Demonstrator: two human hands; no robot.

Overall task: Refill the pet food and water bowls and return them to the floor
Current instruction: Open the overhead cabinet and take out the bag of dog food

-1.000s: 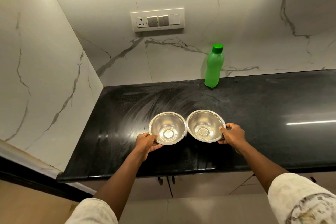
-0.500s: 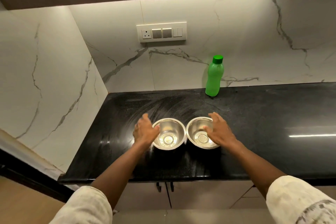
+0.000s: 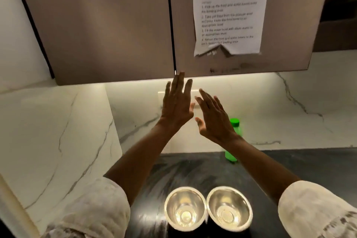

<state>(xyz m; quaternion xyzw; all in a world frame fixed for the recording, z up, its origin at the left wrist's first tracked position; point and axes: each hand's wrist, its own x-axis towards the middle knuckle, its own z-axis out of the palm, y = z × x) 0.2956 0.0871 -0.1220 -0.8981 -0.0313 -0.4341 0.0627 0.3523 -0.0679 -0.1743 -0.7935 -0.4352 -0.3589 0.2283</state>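
Meanwhile both bowls [image 3: 207, 208] sit mouths-up, side by side; both hands' fingers [image 3: 178, 87] spread, empty.

Both hands have left the two steel bowls [image 3: 207, 208] and risen: left hand [image 3: 176, 104] and right hand [image 3: 214, 118] are now open, near the cabinet doors [image 3: 116, 35], which came into view

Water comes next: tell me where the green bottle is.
Head view: the green bottle stands on the black counter against the marble wall, behind the right bowl, partly hidden by the right hand.
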